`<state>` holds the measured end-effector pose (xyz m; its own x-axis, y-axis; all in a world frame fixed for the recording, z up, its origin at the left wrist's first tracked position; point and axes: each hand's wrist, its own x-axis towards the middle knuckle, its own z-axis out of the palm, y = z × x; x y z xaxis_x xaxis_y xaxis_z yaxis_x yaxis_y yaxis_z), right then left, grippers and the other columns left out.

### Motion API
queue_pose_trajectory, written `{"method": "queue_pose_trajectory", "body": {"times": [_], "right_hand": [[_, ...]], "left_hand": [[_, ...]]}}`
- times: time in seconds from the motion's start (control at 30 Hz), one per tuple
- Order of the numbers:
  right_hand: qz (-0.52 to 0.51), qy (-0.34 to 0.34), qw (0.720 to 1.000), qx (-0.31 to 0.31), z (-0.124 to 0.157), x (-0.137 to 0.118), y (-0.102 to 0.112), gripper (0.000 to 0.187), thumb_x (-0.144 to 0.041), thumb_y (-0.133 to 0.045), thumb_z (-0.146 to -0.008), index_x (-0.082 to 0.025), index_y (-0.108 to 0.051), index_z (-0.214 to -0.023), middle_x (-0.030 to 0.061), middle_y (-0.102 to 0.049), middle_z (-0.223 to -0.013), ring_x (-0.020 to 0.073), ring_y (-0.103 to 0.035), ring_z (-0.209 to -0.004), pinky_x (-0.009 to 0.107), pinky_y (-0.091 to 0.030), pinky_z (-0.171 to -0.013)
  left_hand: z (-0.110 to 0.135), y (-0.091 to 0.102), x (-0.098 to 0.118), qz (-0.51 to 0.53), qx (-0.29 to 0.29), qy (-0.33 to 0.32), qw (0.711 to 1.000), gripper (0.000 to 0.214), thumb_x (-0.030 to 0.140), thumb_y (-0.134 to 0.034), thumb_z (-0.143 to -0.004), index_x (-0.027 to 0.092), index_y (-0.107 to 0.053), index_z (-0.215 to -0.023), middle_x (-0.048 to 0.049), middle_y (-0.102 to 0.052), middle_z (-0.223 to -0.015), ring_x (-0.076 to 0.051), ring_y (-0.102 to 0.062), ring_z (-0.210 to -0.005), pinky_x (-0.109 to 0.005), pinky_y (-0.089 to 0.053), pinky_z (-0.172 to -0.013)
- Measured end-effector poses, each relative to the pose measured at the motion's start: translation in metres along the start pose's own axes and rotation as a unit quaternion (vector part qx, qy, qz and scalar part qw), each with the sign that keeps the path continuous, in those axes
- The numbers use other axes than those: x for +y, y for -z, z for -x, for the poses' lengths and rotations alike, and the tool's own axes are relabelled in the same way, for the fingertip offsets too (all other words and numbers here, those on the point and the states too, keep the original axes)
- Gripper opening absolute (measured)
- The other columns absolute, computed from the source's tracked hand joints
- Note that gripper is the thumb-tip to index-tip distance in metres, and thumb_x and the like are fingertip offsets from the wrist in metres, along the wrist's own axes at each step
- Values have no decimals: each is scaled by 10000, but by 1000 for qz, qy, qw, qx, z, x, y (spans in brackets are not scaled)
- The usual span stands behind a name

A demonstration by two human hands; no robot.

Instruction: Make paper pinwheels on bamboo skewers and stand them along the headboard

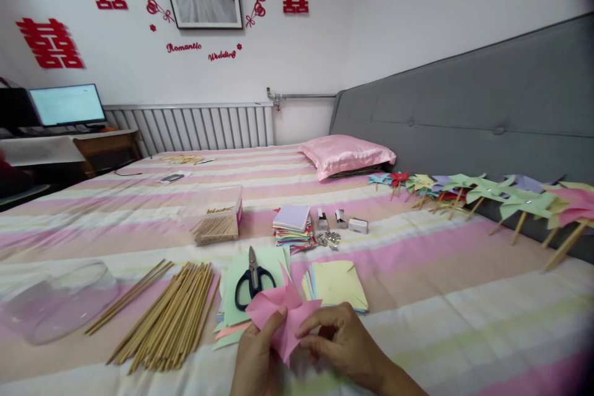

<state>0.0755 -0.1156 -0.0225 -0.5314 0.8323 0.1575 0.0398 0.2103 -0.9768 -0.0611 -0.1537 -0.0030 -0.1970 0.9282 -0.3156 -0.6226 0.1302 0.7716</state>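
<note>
A pink paper pinwheel (288, 315) is held up in front of me, its points folded toward the middle. My left hand (260, 346) grips it from the lower left, thumb pressed on the paper. At its right side, my right hand (341, 340) pinches a lower corner between thumb and fingers. Just behind lie black-handled scissors (253, 278) on a stack of green paper sheets (229, 303). To the right of these is a pile of yellow cut paper squares (341, 284). No stick shows on the pinwheel.
Bamboo sticks (171, 315) lie left, beside a clear plastic lid (60, 303). Farther back are a plastic box of thin sticks (216, 223), coloured paper squares (291, 219), metal pins (329, 239) and small boxes (358, 226). Finished pinwheels (492, 192) line the grey headboard (464, 99).
</note>
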Motion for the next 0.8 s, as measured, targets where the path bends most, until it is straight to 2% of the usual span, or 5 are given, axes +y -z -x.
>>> {"method": "queue_pose_trajectory", "body": {"times": [0.27, 0.33, 0.4, 0.47, 0.8], "right_hand": [[-73, -40, 994, 66, 0, -4, -9, 266, -398, -631, -713, -132, -610, -726, 15, -621, -532, 125, -596, -467, 170, -400, -407], [-86, -39, 992, 89, -1, -4, -11, 296, -423, -618, -717, -129, -588, -728, 72, -668, -744, 111, -597, -488, 165, -394, -397], [-98, -38, 989, 107, -1, -5, -12, 315, -441, -606, -719, -129, -570, -712, 122, -614, -1024, 95, -597, -509, 168, -399, -390], [-102, -36, 987, 118, 0, -5, -12, 312, -436, -606, -719, -129, -556, -694, 136, -549, -1133, 84, -588, -510, 175, -406, -394], [-55, -17, 983, 174, -3, -6, -15, 281, -388, -626, -711, -134, -540, -629, 119, -598, -1006, 73, -537, -470, 212, -430, -449]], "left_hand": [[1, -4, -5, -16, 17, -30, 999, 188, 206, -731, -594, 101, -687, -744, -28, -670, -572, -193, -629, -636, -242, -445, -532], [0, -4, -7, -7, 24, -30, 999, 173, 196, -734, -589, 105, -683, -727, -20, -660, -543, -191, -631, -617, -244, -449, -527], [0, -4, -8, 1, 29, -29, 999, 157, 181, -728, -597, 106, -680, -726, -18, -653, -519, -191, -634, -602, -247, -455, -521], [0, -5, -9, 10, 29, -31, 999, 150, 167, -725, -598, 102, -678, -725, -24, -656, -518, -194, -636, -594, -252, -462, -512], [4, -14, -9, 1, 49, -11, 999, 235, 188, -776, -508, 108, -680, -707, -31, -658, -518, -188, -631, -541, -223, -430, -420]]}}
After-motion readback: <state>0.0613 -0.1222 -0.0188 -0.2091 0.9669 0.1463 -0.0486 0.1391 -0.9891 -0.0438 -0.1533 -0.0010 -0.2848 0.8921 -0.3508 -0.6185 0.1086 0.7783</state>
